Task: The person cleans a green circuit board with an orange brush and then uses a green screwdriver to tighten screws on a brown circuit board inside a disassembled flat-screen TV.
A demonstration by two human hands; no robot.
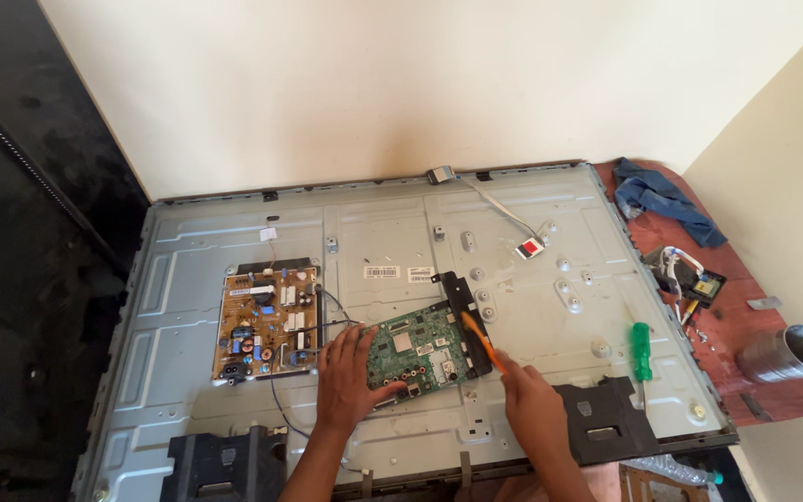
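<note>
A flat metal back panel of a television lies face down on a table. A green circuit board sits near its lower middle. My left hand rests flat on the board's left edge, fingers spread. My right hand grips an orange-handled screwdriver, whose tip points at the board's upper right corner by a black bracket. A brown power board with several components is mounted to the left, with thin wires running toward the green board.
A green-handled screwdriver lies on the panel at right. Black plastic stand pieces sit along the near edge. A blue cloth, a small part with wires and a metal cup rest on the reddish table.
</note>
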